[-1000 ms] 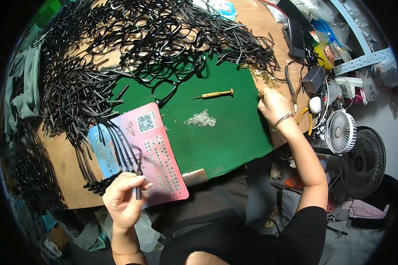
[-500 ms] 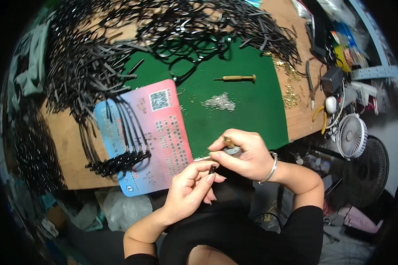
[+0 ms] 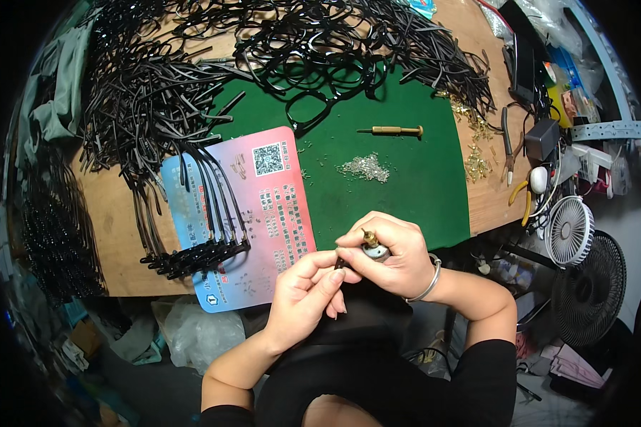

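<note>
In front of my body, just off the near edge of the green mat (image 3: 406, 206), my two hands meet at the fingertips. My left hand (image 3: 308, 292) pinches a small dark piece (image 3: 340, 264), mostly hidden by the fingers; it resembles part of an eyeglass temple. Curled round a small grey tool with a brass end (image 3: 371, 240) is my right hand (image 3: 397, 257), its thumb and forefinger touching the left fingertips. The tool's working end is hidden. A pile of tiny silvery screws (image 3: 365, 168) lies on the mat, beyond it a brass screwdriver (image 3: 389, 131).
Left of the mat, a pink-and-blue card (image 3: 292, 206) carries a row of black temples (image 3: 199, 257). Black eyeglass frames (image 3: 313, 43) and loose temples (image 3: 157, 107) heap along the back. Gold-coloured small parts (image 3: 478, 164), yellow-handled pliers (image 3: 520, 203) and a white fan (image 3: 570, 229) are at right.
The whole view has shifted slightly. My right hand has turned, tipping the tool's brass end more toward view; the thin light shaft seen between the hands before is now hidden.
</note>
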`<act>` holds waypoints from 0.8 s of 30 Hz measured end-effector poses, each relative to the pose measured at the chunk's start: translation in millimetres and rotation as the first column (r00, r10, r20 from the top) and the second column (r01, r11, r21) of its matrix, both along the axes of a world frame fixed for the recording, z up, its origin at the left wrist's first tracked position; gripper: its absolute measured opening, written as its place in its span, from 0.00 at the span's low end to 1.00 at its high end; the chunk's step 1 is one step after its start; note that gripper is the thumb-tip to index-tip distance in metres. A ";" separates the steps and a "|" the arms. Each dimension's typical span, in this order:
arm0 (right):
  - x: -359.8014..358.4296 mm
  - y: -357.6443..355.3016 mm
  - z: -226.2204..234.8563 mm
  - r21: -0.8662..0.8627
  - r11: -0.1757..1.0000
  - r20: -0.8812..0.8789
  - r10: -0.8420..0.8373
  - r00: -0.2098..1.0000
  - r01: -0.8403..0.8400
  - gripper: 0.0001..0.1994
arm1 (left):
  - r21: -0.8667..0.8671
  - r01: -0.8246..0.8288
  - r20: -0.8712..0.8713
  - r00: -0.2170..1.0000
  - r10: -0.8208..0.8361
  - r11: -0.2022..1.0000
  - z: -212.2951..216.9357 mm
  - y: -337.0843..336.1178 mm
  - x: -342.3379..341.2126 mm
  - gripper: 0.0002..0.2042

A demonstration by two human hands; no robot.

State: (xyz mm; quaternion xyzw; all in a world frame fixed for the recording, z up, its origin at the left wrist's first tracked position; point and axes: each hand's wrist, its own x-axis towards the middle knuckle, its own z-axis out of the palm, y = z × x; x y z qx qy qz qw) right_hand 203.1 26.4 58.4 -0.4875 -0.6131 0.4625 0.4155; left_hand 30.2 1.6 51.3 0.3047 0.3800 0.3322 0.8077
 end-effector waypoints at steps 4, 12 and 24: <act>13.5 15.4 5.5 -0.544 0.805 -0.299 0.079 0.951 -0.238 0.08 | -0.006 0.068 -0.045 0.997 -0.068 0.998 -1.5 3.1 -3.9 0.11; 12.5 28.1 -6.2 -0.731 0.596 -0.292 0.167 0.942 -0.333 0.17 | 0.155 0.144 -0.228 0.968 -0.107 0.977 -4.2 7.5 -3.7 0.13; 13.8 18.6 -14.1 -0.131 0.959 0.848 0.241 0.473 -0.253 0.31 | 0.275 0.095 -0.523 0.850 0.066 0.957 -11.0 12.6 -6.0 0.13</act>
